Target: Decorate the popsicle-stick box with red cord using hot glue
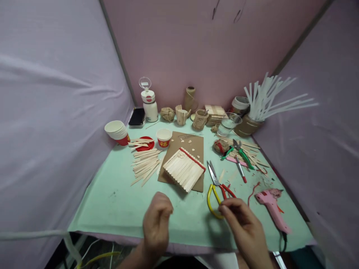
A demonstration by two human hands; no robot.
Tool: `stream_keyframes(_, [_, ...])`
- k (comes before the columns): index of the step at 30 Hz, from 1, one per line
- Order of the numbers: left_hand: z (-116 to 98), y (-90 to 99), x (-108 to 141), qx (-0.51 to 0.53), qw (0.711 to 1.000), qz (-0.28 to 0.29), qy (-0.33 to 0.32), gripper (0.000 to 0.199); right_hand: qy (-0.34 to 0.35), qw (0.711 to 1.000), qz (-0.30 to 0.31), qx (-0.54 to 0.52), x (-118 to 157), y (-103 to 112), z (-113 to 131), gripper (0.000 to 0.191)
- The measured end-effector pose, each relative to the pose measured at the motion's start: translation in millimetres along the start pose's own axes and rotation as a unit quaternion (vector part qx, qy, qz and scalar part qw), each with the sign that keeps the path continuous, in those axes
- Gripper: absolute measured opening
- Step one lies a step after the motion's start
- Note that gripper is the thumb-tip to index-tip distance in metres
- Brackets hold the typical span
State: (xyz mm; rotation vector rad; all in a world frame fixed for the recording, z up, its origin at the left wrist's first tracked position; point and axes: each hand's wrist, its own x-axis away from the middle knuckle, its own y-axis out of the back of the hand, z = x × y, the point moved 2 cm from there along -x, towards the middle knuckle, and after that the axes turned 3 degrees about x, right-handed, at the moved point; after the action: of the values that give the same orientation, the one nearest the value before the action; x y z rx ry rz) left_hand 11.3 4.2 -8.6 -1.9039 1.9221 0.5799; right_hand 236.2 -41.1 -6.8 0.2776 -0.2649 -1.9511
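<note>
My left hand (157, 220) is closed, knuckles up and thumb pressed to the fingers, above the front of the table; anything inside it is hidden. My right hand (244, 224) is pinched shut over the handles of a pair of scissors (215, 180) with one yellow and one red handle. Whether its fingertips touch the handle, or hold something tiny, I cannot tell. Beyond both hands, a craft-stick panel (183, 170) with a red trimmed edge and small wooden petals in one corner rests tilted on a brown cardboard sheet (199, 185).
Loose craft sticks (146, 164) lie left of the cardboard beside a paper cup (164, 137). To the right are green-handled pliers (245, 157), a marker (240, 169) and a pink glue gun (273, 209) with a cord. A clear water cup (228, 125) and white sticks (269, 99) stand behind.
</note>
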Motion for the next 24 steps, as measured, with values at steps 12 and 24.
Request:
stream_keyframes(12, [37,-5.0,11,-0.013,0.978,-0.101,0.182,0.059,0.092,0.992,0.005,0.087,-26,-59,-14,0.097])
stream_keyframes(24, [69,-15.5,-38,-0.010,0.963,-0.032,0.268,0.066,-0.012,0.995,0.073,-0.066,-46,-82,-28,0.085])
